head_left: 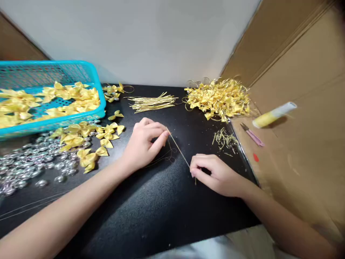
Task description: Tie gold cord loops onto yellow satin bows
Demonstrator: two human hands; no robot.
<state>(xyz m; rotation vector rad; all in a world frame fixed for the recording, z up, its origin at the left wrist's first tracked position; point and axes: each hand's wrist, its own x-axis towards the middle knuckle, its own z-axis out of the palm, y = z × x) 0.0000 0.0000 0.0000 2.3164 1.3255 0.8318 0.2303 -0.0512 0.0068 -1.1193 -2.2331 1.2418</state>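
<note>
A thin gold cord [179, 149] runs straight and slanting between my two hands above the black tabletop. My left hand [147, 142] pinches its far end between thumb and forefinger. At the near end, my right hand [212, 171] is closed on the cord with the fingertips together, and a short end pokes out below. Fine thread [164, 158] curls in loose loops beside and under my left hand. To the left of that hand lie yellow ribbon bows [87, 158] and many silvery beads [40, 160].
A blue basket [101, 90] of yellow bows stands at left. Cut gold cords [153, 102] lie at the back, near a heap of looped bow pieces [218, 97]. Trimmings [223, 139] lie at right. Pink-handled snips [253, 136] and a yellow-white tube [275, 114] rest on cardboard.
</note>
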